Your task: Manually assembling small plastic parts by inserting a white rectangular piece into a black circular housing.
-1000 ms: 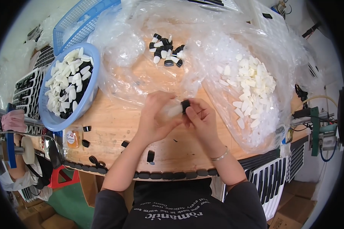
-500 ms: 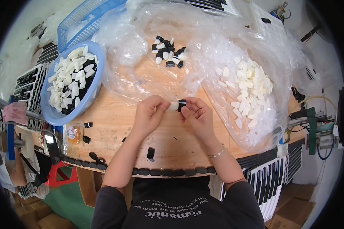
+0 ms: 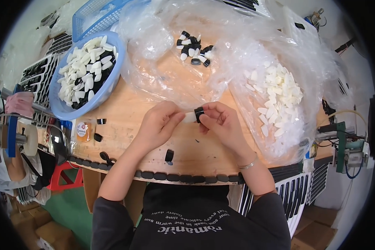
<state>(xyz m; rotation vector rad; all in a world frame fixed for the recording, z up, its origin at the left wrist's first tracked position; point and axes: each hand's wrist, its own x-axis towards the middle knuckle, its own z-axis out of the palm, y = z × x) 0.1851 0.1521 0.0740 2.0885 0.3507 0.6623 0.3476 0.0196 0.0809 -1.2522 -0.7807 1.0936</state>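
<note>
In front of me, over the middle of the table, both hands meet at one small joined part. My left hand (image 3: 159, 124) pinches the end of a white plastic oval piece (image 3: 190, 117) between thumb and fingers. The thumb and fingers of my right hand (image 3: 224, 127) close on a glossy black cap (image 3: 199, 113). The white piece's other end sits against or inside the black cap; how deep, I cannot tell. Below my hands a loose black cap (image 3: 169, 156) lies on the wooden table (image 3: 196, 162).
A blue basin (image 3: 112, 83) at the left holds white pieces and black caps. Ahead is a pile of black-and-white parts (image 3: 191, 50). Loose white pieces (image 3: 283, 89) lie on clear plastic sheeting (image 3: 241, 112) at the right. Black ovals (image 3: 185, 178) line the front edge.
The view has shifted, so the table's contents appear higher and slightly to the right. Both hands keep the same grip, the white piece and black cap still together and slightly more tilted.
</note>
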